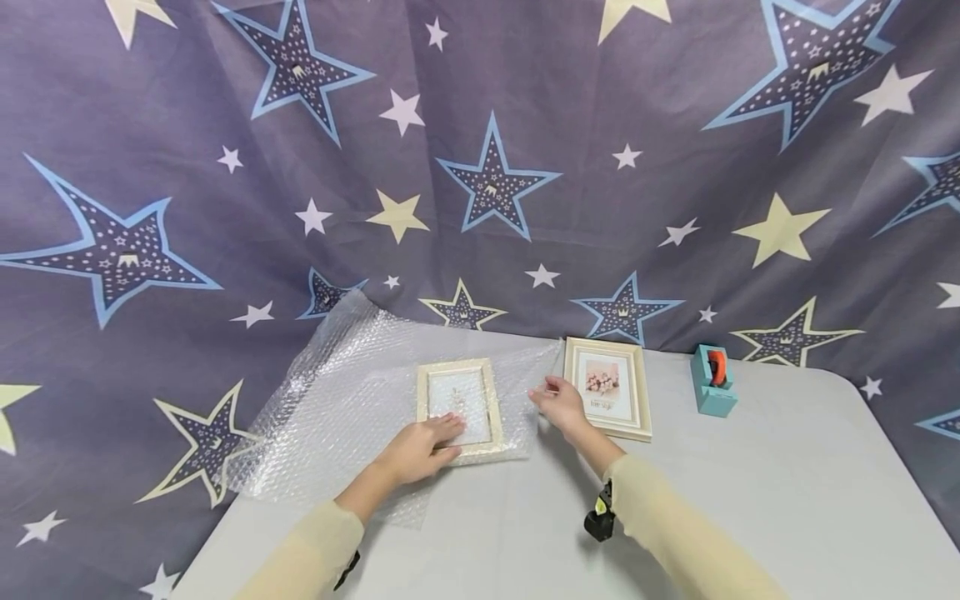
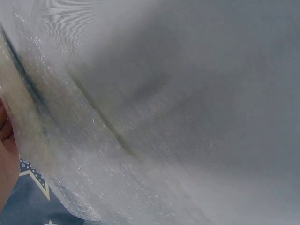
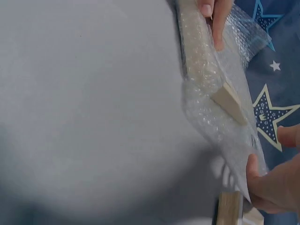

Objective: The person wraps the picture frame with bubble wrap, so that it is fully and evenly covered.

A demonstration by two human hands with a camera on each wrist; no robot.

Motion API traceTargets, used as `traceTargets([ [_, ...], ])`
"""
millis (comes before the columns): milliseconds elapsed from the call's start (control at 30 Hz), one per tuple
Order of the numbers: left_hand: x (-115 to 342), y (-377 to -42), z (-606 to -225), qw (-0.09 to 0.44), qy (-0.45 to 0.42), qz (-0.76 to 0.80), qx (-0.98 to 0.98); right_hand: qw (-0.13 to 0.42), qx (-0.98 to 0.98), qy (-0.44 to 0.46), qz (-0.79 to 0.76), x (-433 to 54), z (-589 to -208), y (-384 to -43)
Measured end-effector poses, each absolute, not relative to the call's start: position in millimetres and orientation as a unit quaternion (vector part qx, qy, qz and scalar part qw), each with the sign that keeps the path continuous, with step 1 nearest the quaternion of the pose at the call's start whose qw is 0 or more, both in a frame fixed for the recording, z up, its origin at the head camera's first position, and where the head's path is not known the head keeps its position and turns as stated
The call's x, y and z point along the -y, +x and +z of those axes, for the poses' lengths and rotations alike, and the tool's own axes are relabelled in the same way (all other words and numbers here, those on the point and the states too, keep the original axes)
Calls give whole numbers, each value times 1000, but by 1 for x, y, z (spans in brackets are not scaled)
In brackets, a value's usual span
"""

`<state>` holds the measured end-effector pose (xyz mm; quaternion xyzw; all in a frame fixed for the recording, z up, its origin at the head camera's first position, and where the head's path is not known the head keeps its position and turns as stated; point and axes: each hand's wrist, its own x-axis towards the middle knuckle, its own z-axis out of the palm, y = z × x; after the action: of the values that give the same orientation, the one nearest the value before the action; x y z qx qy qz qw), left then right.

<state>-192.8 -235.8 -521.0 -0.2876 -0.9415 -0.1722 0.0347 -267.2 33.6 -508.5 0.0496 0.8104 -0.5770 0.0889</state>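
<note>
So here I am, my left hand [image 1: 423, 450] laid across the near, left part of a picture frame [image 1: 467, 393], its fingers [image 1: 444, 427] stretched out and the thumb spread away from them, pressing from above with no grip around it. The frame lies flat on the pale surface [image 1: 787, 467], right in front of me, and bubble wrap [image 1: 337, 417] crosses its face, so the pale border and the little print show through with a dimpled shine. Most of the wrap fans out to my left, one far corner climbing against the star-patterned curtain [image 1: 510, 275], and a loose flap of it hangs near, below my left wrist. Over on the other side, my right hand [image 1: 564, 408] is at the right-hand edge of the wrap, thumb and forefinger well apart, the thumb right at the plastic; whether the other fingers have any hold underneath, I cannot tell. From the right wrist, what a view: the wrap bulges along the frame's side, and one wooden corner juts up sharply beneath my eye. Just beyond my right hand lies a second frame [image 1: 636, 392], cream-edged, with pink flowers and small lettering in it, partly behind my wrist. Farther right, apart from everything, sits a teal tape dispenser [image 1: 712, 398] with an orange roll [image 1: 717, 367]. Cream sleeves [image 1: 675, 517] reach to both my wrists, and a small black camera [image 1: 600, 523] hangs beneath the right one.
</note>
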Motion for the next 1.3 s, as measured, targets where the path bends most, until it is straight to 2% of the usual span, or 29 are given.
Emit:
traceTargets([
  [300,236,-194,-519,34,-283,-173,943,95,-832,59,-544,-29,-503,-262],
  [600,236,-192,-520,25,-273,-169,947,81,-811,25,-578,-28,-508,-262],
  [867,235,-190,-521,32,-284,-173,943,0,-822,-4,-570,-17,-504,-261],
  [1167,236,-192,-521,41,-289,-167,942,-87,-858,-153,-482,12,-486,-253],
  [1300,237,-193,-522,40,-290,-157,943,-99,-888,-189,-407,35,-480,-245],
])
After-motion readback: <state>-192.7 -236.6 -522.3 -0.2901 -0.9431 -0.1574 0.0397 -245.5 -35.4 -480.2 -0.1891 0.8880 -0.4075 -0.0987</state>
